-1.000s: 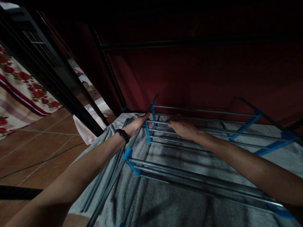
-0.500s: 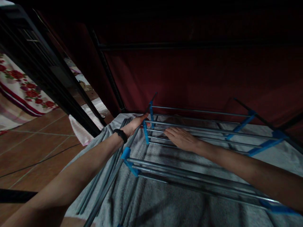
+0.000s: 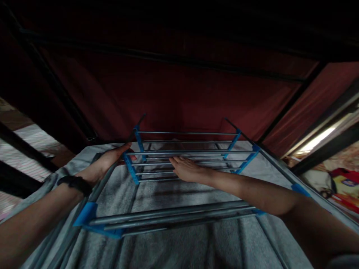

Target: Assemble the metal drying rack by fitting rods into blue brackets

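In the head view, the left hand gripped the side pole, fingers curled round it, thumb against the blue bracket. The right hand lay flat, fingers together, on the rack tier. This looked like steadying; shifting the tier would call for a closed right grip.

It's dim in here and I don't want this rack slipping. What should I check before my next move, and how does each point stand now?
1. Left hand closed around the side pole: ok.
2. Right hand flat on the far shelf rails: ok.
3. Rack resting on the grey cloth: ok.
4. Blue bracket fully seated on its pole: cannot tell.
5. Enough light to see the joints: not ok.
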A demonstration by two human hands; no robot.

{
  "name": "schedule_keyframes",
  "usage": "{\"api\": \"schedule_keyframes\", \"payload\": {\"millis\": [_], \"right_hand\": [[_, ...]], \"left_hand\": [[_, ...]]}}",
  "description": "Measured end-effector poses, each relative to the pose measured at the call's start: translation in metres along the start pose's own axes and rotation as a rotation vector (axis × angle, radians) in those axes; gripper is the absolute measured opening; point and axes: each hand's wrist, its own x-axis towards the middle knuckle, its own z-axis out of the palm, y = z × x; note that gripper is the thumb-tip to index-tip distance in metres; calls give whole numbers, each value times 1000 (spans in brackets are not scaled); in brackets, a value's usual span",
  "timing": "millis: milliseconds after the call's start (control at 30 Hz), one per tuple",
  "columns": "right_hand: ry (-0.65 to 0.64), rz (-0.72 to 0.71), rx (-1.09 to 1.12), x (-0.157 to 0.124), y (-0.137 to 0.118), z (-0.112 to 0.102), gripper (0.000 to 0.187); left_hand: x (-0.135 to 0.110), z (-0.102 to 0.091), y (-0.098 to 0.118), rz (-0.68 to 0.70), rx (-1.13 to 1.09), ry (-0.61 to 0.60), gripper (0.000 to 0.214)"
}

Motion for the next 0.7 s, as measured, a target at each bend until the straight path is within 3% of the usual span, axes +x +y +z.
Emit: {"api": "schedule_keyframes", "payload": {"millis": [133,200,333,433,500,567,633,700], "right_hand": [[-67,-129,61,-42,14,-38,41],[-50,-94,148,-66,28,-69,41],[93,121,301,-120,51,-132,43],[303,180,473,-168,40,-156,45],[466,218,664,-201,21,-149,43],[526,240,887,-230,0,-126,41],[447,204,1113,-254,-20,-90,37],[273,196,1288,-269,-35,-49,36]], "left_hand": [[-10,5,6,0,-24,6,27],[-16,7,9,2,-39,-19,26],[-24,11,12,34,-31,5,30],[-22,11,10,65,-33,21,36],[-21,9,8,79,-45,13,42],[-22,9,8,100,-26,5,44],[-27,9,10,127,17,23,44],[-34,9,13,140,40,54,42]]}}
